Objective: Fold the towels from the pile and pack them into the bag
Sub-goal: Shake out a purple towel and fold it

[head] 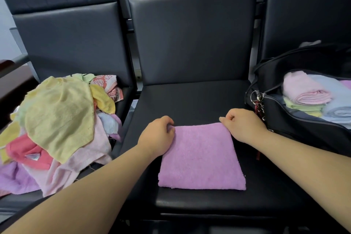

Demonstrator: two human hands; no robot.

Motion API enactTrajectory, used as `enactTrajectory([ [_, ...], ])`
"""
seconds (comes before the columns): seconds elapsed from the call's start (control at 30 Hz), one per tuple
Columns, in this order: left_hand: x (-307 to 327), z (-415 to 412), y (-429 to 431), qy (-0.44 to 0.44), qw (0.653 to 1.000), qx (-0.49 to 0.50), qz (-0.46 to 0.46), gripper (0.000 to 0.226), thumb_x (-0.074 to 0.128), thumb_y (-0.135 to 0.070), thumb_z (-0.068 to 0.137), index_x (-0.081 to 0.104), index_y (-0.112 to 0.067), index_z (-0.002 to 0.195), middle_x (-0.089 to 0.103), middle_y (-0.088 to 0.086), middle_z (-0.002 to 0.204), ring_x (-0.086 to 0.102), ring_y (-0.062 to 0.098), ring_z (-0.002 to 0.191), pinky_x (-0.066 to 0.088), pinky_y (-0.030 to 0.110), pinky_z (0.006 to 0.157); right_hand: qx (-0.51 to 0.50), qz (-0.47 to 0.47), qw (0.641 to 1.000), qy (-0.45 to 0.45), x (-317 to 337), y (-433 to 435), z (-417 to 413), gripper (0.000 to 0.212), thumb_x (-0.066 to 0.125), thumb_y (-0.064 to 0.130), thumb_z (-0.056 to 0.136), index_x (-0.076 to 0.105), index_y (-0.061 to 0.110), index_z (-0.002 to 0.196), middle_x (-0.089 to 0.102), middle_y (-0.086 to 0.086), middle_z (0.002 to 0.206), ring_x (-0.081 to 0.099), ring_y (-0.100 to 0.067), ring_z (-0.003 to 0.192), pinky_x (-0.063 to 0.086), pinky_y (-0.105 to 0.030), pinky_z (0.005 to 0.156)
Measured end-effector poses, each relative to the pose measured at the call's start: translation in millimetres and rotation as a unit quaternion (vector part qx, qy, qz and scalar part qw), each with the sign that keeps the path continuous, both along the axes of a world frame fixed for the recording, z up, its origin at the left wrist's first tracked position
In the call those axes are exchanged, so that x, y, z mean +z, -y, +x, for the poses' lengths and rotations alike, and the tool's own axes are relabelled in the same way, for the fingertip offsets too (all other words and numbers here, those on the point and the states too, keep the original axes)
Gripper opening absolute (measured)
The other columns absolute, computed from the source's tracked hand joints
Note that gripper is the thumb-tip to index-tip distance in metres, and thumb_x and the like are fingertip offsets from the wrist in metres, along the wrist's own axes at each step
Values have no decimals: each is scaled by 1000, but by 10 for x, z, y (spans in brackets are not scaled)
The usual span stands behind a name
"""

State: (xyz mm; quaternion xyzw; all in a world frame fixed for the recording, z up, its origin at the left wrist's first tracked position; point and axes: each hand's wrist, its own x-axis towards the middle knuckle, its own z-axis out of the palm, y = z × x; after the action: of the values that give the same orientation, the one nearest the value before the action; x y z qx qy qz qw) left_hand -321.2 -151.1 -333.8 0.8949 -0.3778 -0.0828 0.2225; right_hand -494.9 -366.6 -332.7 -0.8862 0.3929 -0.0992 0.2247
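**Partway through**

The purple towel [201, 157] lies folded on the middle seat [190, 97], my left hand [157, 135] and right hand [243, 125] each pinching a far corner. Folded towels [307, 91] fill part of the bag [284, 119]; a big pile [57, 119] waits unfolded.

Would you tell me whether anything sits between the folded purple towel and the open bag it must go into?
Nothing visible does. The purple towel, gripped at its far corners by the left hand and right hand, has only bare seat between it and the bag, whose top is open.
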Motion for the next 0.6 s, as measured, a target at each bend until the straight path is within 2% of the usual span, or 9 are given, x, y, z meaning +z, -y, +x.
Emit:
enactTrajectory([
  [0.1,41,-59,-37,34,999,-9,-19,29,52,-36,101,57,-28,128,55,-7,120,60,14,97,54,35,87,-15,-4,1000,6,28,1,-44,23,62,39,97,62,24,79,64,10,81,60,-16,82,41,-30,62],
  [0.2,119,-152,-112,61,995,-57,-49,29,56,-36,99,58,-29,127,51,-10,120,55,12,106,51,32,89,17,-19,998,61,67,-95,-138,9,64,33,94,62,29,87,63,11,90,60,-14,87,49,-33,75],
  [0.3,198,-313,-259,77,983,-153,-67,25,56,-34,97,62,-28,121,54,-12,115,53,11,105,46,28,90,101,-46,989,99,185,-286,-292,4,64,26,91,63,30,91,59,12,94,59,-8,83,49,-31,76],
  [0.4,224,-491,-446,73,970,-225,-58,39,48,-50,96,64,-28,124,61,-15,118,54,9,109,43,22,94,221,-42,969,101,277,-552,-484,7,66,25,88,66,29,95,59,15,92,57,-4,80,47,-27,76],
  [0.47,190,-570,-566,52,965,-256,-29,46,44,-54,98,60,-30,134,62,-16,127,53,5,116,40,18,100,299,-33,952,62,247,-732,-633,17,66,37,86,67,30,102,63,17,95,58,-5,85,50,-28,81],
  [0.5,154,-593,-626,44,962,-270,-10,48,44,-53,99,56,-31,140,60,-16,133,51,4,122,38,18,104,331,-34,943,23,209,-809,-701,29,63,47,86,66,31,109,65,17,102,59,-6,93,50,-29,87],
  [0.57,75,-609,-739,40,955,-293,31,57,42,-58,98,45,-34,149,50,-15,147,40,3,136,31,20,115,363,-71,929,-33,115,-896,-795,54,54,65,84,63,32,125,65,17,120,56,-8,109,46,-28,99],
  [0.6,41,-610,-785,43,952,-299,47,62,41,-62,97,40,-35,153,43,-15,154,33,2,143,24,19,119,359,-86,929,-39,93,-912,-818,60,53,67,84,60,31,132,63,17,126,55,-9,115,45,-28,103],
])
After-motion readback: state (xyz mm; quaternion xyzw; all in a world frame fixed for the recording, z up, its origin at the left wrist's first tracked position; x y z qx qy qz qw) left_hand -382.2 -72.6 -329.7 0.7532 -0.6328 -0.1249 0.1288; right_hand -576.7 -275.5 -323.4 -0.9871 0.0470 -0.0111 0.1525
